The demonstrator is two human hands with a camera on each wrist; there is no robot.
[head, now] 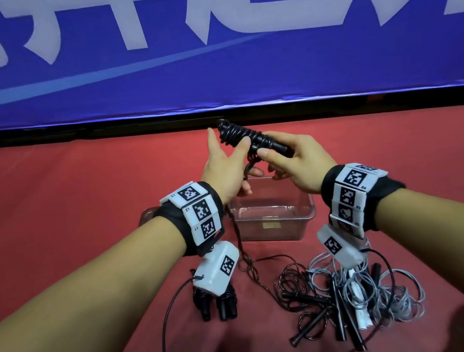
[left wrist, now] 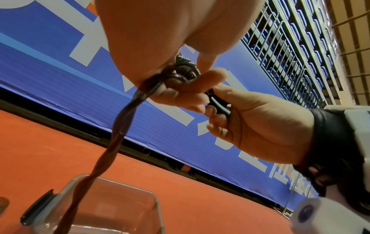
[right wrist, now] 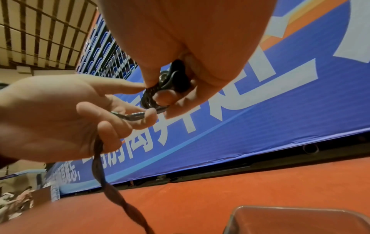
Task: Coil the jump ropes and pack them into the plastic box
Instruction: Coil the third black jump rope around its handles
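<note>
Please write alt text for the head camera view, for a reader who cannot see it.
Both hands, left hand and right hand, wind a black jump rope around its handles above a clear plastic box. More tangled ropes lie on the red floor.

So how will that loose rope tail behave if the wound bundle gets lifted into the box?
The rope tail hangs limp and twisted, so it will probably drag behind. Its wraps on the handles may loosen unless pinched. The clear box looks light and might slide.

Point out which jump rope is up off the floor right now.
The black jump rope gripped by both the left hand and right hand above the plastic box; the others lie tangled on the floor.
</note>
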